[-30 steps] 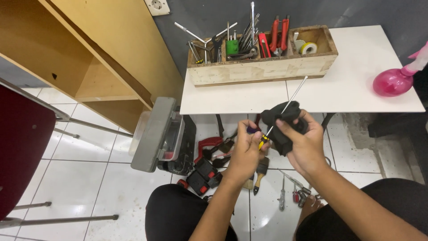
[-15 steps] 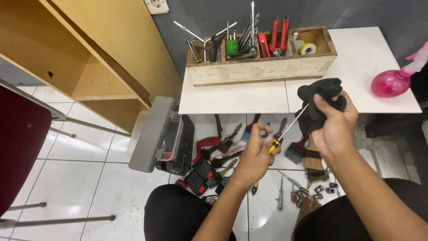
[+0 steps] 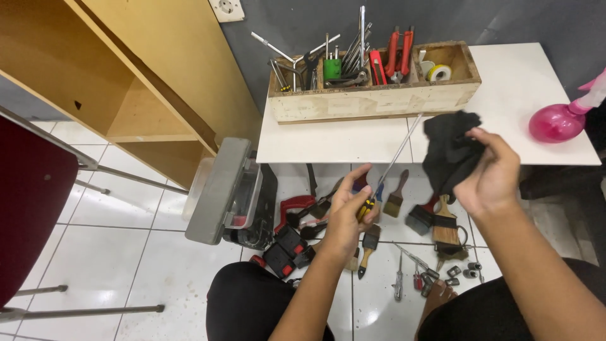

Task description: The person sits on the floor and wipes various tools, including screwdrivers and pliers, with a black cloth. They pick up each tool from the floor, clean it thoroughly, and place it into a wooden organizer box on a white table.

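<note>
Left hand fingers closed round screwdriver handle, shaft angled up, clear of black cloth bunched in right hand grip.

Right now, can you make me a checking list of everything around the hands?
Surface: white table, mostly bare at the right.
Job's things: long screwdriver with yellow-black handle; black cloth.
Clutter: wooden tool box holding wrenches, red pliers and tape; pink spray bottle; paintbrushes, red clamp and small bits on the tiled floor.
Grippers: left hand grips the screwdriver handle; right hand holds the cloth, apart from the shaft.
Cables: nothing seen.
Surroundings: wooden shelf, red chair, grey case, wall socket.
</note>
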